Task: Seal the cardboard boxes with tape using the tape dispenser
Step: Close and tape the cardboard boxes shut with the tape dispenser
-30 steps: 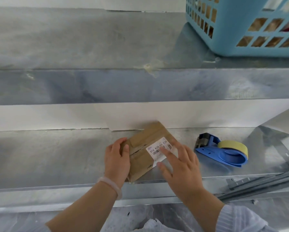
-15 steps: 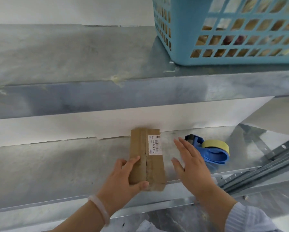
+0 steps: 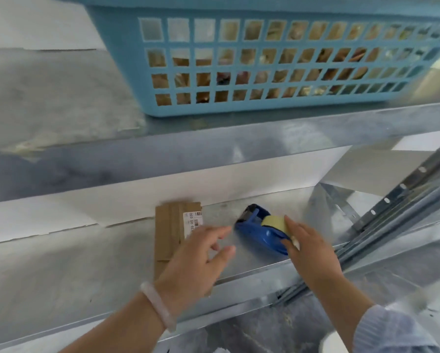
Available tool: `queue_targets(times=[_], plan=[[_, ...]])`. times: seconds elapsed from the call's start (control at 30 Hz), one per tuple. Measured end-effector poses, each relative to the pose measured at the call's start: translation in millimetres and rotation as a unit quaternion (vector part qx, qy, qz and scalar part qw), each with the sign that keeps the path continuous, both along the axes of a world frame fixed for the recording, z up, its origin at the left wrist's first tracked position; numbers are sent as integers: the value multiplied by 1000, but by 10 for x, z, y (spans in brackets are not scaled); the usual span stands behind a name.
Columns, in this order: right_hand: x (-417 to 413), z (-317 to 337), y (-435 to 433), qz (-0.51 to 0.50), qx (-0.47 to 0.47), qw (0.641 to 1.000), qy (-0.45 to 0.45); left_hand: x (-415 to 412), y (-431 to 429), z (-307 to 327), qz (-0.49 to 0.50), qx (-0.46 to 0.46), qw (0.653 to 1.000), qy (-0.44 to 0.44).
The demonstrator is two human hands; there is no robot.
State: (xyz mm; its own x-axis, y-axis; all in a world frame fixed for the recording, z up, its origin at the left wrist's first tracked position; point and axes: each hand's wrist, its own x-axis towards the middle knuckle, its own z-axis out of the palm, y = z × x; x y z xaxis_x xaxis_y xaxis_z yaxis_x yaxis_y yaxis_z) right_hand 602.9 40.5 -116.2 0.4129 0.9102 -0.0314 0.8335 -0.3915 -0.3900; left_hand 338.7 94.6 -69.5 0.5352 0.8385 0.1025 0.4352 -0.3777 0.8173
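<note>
A flat brown cardboard box (image 3: 168, 233) with a white barcode label lies lengthwise on the lower metal shelf (image 3: 61, 271). Its near end reaches the shelf's front edge. My left hand (image 3: 196, 258) hovers over the box's right half, blurred, with relaxed, spread fingers that hold nothing. Right of the box lies the blue tape dispenser (image 3: 257, 233) with its pale yellow tape roll (image 3: 273, 221). My right hand (image 3: 310, 253) is on the dispenser's rear end, with the roll between thumb and fingers.
A light blue plastic basket (image 3: 127, 72) with several items inside stands on the upper shelf, right above the work spot. Perforated metal rails (image 3: 392, 220) lean at the right end of the lower shelf. A white wall backs the shelf.
My right hand moved right from beside the box onto the tape dispenser. My left hand let go of the box's near end and lifted over it. The view tilted upward.
</note>
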Motion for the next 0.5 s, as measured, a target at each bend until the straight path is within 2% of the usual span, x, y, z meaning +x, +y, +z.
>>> queue_targets(times=[0.1, 0.17, 0.23, 0.33, 0.4, 0.5], plan=[[-114, -42, -117, 13, 40, 999, 14, 505, -47, -43, -31, -236, 971, 13], [-212, -63, -184, 23, 67, 997, 30, 776, -73, -115, 14, -378, 925, -33], [-319, -82, -246, 39, 82, 995, 34, 953, -75, -207, 72, -460, 881, -87], [-433, -119, -349, 99, 99, 989, 41, 1062, -46, -354, 145, -476, 857, -133], [-438, -130, -413, 130, 91, 986, 53, 1062, -51, -383, 175, -453, 866, -120], [-303, -94, -421, 137, 56, 980, 135, 1022, -67, -400, 172, -422, 885, -92]])
